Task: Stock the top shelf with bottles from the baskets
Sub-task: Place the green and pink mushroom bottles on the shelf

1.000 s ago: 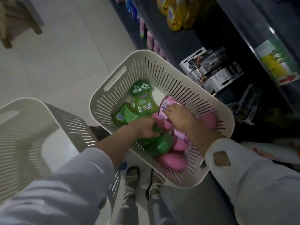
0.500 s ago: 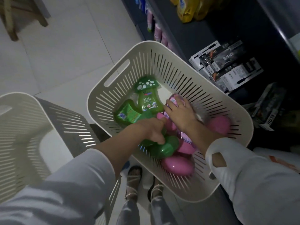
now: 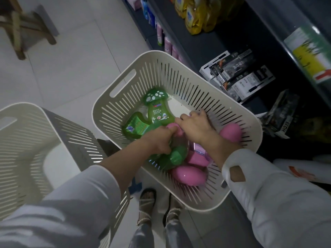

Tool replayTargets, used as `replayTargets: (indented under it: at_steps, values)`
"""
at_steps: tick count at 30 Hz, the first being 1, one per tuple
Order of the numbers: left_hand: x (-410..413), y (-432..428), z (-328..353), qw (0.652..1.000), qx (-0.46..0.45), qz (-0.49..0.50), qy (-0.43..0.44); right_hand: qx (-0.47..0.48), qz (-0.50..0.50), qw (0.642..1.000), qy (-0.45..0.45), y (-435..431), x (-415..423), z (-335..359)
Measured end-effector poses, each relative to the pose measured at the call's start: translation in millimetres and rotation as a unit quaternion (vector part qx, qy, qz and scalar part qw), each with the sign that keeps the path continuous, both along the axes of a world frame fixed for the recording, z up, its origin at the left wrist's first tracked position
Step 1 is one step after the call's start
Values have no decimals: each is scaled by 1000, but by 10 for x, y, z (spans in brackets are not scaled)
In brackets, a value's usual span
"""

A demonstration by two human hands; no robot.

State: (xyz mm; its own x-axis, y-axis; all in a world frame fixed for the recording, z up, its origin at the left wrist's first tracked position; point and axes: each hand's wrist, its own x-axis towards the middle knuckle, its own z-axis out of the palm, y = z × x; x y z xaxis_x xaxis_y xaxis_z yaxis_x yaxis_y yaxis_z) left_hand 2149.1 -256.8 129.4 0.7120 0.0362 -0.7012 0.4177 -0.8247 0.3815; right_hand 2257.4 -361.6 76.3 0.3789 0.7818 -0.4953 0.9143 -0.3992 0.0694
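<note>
In the cream slotted basket (image 3: 125, 81), green and pink plastic bottles lie heaped. The left hand (image 3: 159, 140) has its fingers curled round a green bottle (image 3: 176, 157); the right hand (image 3: 197, 127) lies over the pink bottles (image 3: 186, 175), and whether it grips one I cannot tell. Glossy, rounded and likely liquid-heavy, they may slip; the narrow waist is the safest hold. Pale floor tiles (image 3: 71, 59) run beside dark shelving (image 3: 200, 51); a second basket (image 3: 26, 140) stands left.

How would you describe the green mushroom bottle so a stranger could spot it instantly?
Find the slotted cream basket beside the dark shelves. Toward its far end, near the handle slot, lies a green bottle. It alone shows a mushroom-shaped cap dotted with white spots.
</note>
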Motion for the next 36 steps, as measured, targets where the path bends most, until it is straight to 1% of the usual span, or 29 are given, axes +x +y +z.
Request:
replayTargets:
  at_steps: [4,6,8,10,12,15,16,18,21,26,32,34,36]
  values:
    - [7,63,198,998,8,59,-14,13,-50,998,26,12,1,145]
    - [25,83,373,996,6,90,-22,38,-100,992,61,-16,6,262]
    - [61,102,609,993,9,109,-34,72,-173,976,111,-50,3,429]
    - [94,122,880,993,19,98,-63,108,-262,943,172,-71,-10,645]
    - [100,148,1177,992,26,83,-93,158,-340,897,235,-78,-39,903]
    - [73,187,1638,988,50,59,-130,241,-413,829,289,-114,-120,1357]
    - [51,195,1795,987,61,49,-143,267,-425,814,293,-143,-145,1492]
    - [-20,189,2131,982,82,23,-170,299,-439,800,278,-215,-237,1799]
    - [-221,124,2643,969,101,-14,-223,336,-455,793,225,-374,-484,2296]
    - [-648,-120,3469,956,55,-21,-286,415,-478,761,142,-809,-1110,3209]
    - [-998,-777,4332,931,19,-127,-341,474,-491,728,65,-1622,-1812,4123]
    - [-1107,-1073,4554,921,13,-166,-352,492,-500,712,42,-1945,-2031,4390]
    - [-1187,-1394,4743,908,11,-208,-364,505,-520,688,17,-2290,-2247,4627]
